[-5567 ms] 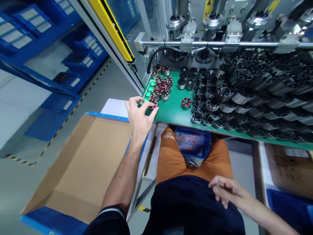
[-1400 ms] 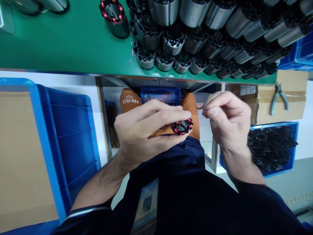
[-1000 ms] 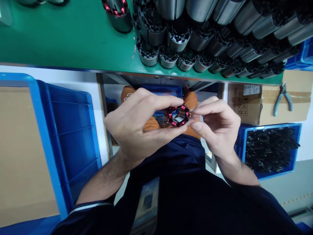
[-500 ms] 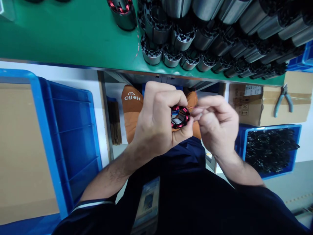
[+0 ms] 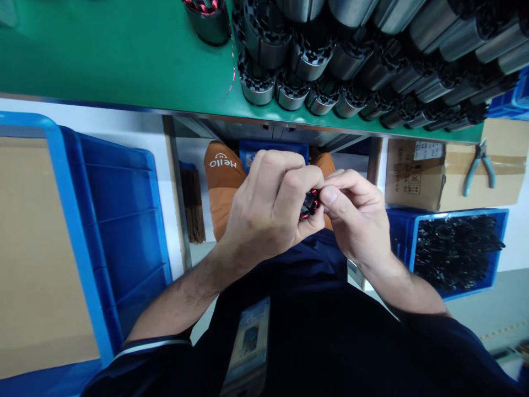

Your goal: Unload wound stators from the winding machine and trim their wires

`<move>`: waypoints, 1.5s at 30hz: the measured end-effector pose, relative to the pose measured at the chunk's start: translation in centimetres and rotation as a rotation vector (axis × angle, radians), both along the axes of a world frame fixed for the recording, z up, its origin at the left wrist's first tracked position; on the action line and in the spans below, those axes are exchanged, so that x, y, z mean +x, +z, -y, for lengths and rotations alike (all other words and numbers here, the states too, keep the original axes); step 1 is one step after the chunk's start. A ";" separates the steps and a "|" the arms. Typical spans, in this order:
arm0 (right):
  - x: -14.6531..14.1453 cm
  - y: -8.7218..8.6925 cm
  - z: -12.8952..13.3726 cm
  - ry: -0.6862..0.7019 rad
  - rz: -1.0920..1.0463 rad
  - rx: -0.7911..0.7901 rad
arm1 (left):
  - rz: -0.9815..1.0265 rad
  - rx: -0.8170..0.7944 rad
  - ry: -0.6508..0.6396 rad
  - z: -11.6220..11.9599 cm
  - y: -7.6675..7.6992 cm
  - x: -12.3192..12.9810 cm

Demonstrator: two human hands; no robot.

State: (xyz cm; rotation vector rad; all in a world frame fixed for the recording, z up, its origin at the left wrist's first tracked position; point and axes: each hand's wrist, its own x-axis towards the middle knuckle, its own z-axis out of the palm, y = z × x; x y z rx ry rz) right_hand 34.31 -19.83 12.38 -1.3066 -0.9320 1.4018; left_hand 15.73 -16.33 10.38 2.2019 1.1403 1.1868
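My left hand (image 5: 275, 201) is wrapped round a motor stator (image 5: 309, 205) with red wire windings, held above my lap. Most of the stator is covered by the fingers; only its ring-shaped end with black slots and red coils shows. Close against that end, my right hand (image 5: 357, 212) pinches with thumb and forefinger at the stator's upper right edge. The thin red wire in this pinch is mostly hidden by the fingertips now. Both hands are nearly touching each other.
On the green bench (image 5: 115, 60) stand several bare stators (image 5: 257, 85) in rows, and a red-wound stator (image 5: 209, 25). A blue crate (image 5: 124, 220) is at left. At right are pliers (image 5: 479, 165) on a carton (image 5: 417, 173) and a blue bin (image 5: 502, 251) of black parts.
My right hand has moved slightly left, its fingertips now pressed to the stator's edge. My left hand has rolled the stator a little, so less of its end shows.
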 end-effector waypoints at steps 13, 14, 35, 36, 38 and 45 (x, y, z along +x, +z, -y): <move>6.2 4.9 -3.6 0.552 0.564 0.338 | 0.408 -1.061 -0.482 -0.3 -0.4 -0.9; 6.7 5.0 -3.5 0.595 0.568 0.307 | 0.437 -1.188 -0.550 -0.2 -1.1 -1.1; 9.9 7.6 -4.6 0.575 0.342 -0.076 | 0.363 -0.565 -0.324 2.4 2.3 0.0; 9.8 7.2 -4.3 0.615 0.286 -0.165 | 0.344 -0.455 -0.307 2.5 2.3 0.0; 9.6 6.3 -3.8 0.714 0.186 -0.299 | 0.309 -0.249 -0.299 2.5 2.1 -0.1; 8.5 5.6 -3.6 0.876 0.215 -0.221 | 0.097 0.180 -0.266 2.4 2.1 -0.9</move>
